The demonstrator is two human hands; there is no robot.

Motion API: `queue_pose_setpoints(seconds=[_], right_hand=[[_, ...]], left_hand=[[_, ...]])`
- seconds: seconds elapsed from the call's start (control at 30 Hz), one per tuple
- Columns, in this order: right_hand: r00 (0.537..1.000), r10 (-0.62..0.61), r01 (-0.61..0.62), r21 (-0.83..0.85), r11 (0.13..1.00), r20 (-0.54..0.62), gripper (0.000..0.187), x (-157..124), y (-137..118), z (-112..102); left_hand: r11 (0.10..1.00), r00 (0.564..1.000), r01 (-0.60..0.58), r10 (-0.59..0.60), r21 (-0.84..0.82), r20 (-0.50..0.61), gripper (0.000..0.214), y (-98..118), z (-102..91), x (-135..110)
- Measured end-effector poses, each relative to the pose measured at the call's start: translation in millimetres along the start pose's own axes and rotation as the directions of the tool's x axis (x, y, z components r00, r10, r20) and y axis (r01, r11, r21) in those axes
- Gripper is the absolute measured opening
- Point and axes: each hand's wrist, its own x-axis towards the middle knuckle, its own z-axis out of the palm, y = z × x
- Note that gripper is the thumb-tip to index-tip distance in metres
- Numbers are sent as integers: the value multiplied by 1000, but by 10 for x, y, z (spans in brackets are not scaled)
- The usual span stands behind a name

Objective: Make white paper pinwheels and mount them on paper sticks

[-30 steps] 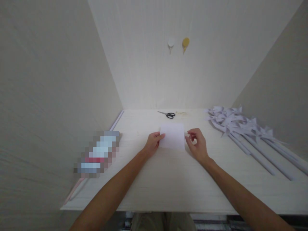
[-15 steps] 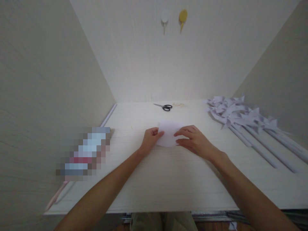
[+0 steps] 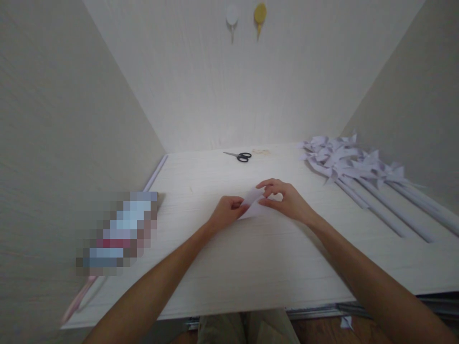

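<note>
A small piece of white paper (image 3: 254, 206) is held between my two hands, low over the white table. My left hand (image 3: 229, 210) pinches its left side between thumb and fingers. On the right side, my right hand (image 3: 283, 198) has its thumb and curled fingers closed on the paper. The sheet is bent, with one part raised at an angle above the other. Whether it is creased I cannot tell. Beyond my hands lie black-handled scissors (image 3: 242, 156), blades pointing left.
Several white paper pinwheels (image 3: 340, 160) on rolled-paper sticks lie at the right. A blurred-out package (image 3: 124, 229) and a thin rolled tube (image 3: 156, 173) lie along the left wall. One white hook (image 3: 232, 16) and one yellow hook (image 3: 260, 14) are on the back wall.
The paper was lying nearly flat between my hands; now part of it is lifted and bent over. My right hand has closed further onto it. The whole view has shifted slightly.
</note>
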Motion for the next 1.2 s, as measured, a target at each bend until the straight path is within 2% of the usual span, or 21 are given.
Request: queue_pose_setpoints(seconds=[0.17,0.23,0.3,0.37,0.47,0.53,0.6,0.7,0.9,1.1,1.2], right_hand=[[989,147,-146,139,980,1,10,12,26,21],[974,224,-222,188,957,10,12,5,35,26],[947,320,-316,251,915,27,15,-2,40,36],[920,392,-369,331,869,-4,17,-4,42,56],[877,456,-351,446,823,-151,18,3,38,109],[844,493,-343,491,801,-214,20,8,34,160],[822,524,-354,521,777,-223,21,3,26,223],[820,538,-360,557,749,-194,23,-24,-10,331],[848,526,-394,583,711,-69,25,-82,-150,476],[880,459,-360,464,809,-118,26,-93,-156,468],[888,441,-328,491,807,-132,30,-98,-109,450]], left_hand=[[999,993,50,-48,-18,110,20,9,29,-34],[997,993,69,-66,-25,101,22,9,22,-31],[997,997,58,-55,-56,47,29,13,-6,-11],[983,999,35,-39,-181,-17,43,21,-48,22],[893,998,38,-58,-448,-30,64,33,-96,75],[837,999,32,-48,-546,-14,65,27,-89,96],[818,1000,-5,-11,-575,-25,55,6,-45,99],[863,997,-54,23,-502,-68,43,-37,54,75],[959,968,-130,68,-252,-240,36,-52,149,10],[969,978,-96,49,-227,-205,31,19,158,-33],[968,984,-83,42,-238,-174,28,36,153,-43]])
